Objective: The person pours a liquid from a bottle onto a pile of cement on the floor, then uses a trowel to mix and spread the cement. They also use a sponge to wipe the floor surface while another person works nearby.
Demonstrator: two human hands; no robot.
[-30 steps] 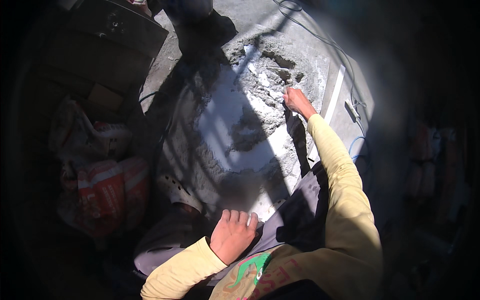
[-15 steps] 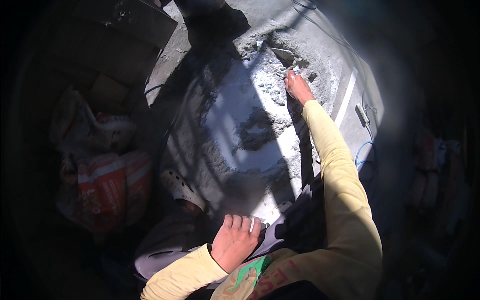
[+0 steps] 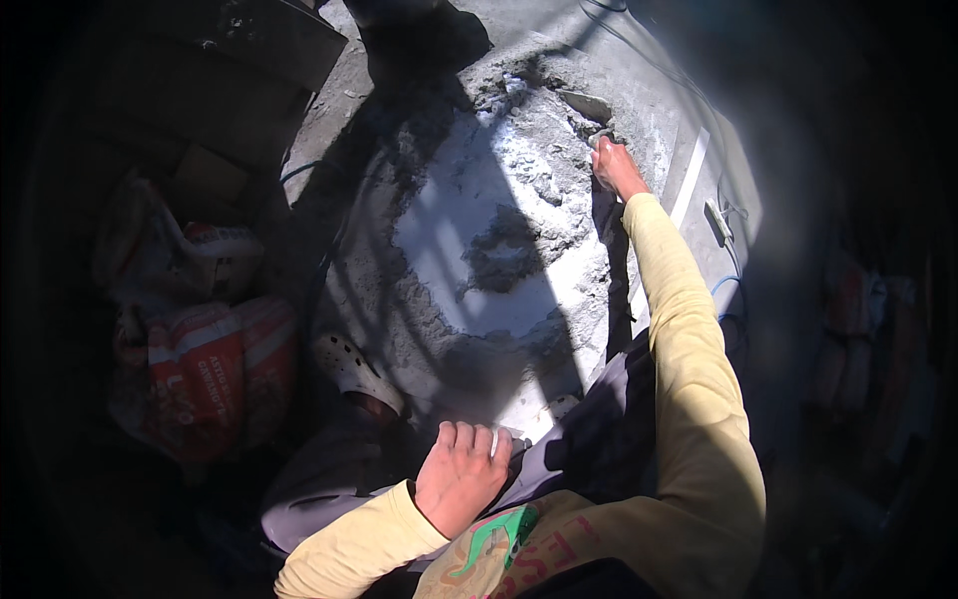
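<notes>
My right hand (image 3: 619,168) is closed at the far right edge of a wide heap of grey, lumpy mix (image 3: 379,250). It grips a trowel, whose flat grey blade (image 3: 587,107) shows just beyond my fingers; the handle is mostly hidden. White powder (image 3: 439,240) covers the middle of the heap, with a darker grey clump (image 3: 504,250) in it. Close to my body, my left hand (image 3: 462,477) rests by my knee with its fingers curled. A small dark and pale edge shows beside its fingertips, too little to name.
Red and white sacks (image 3: 200,374) lie on the left, in shade. My perforated pale clog (image 3: 357,373) stands at the heap's near left edge. A long pale strip (image 3: 691,180) and a cable with a white connector (image 3: 718,222) lie on the right. A dark board (image 3: 269,45) is at upper left.
My right hand and the trowel have moved a little to the right along the heap's far edge. My left hand stays by my knee. The view has shifted slightly.
</notes>
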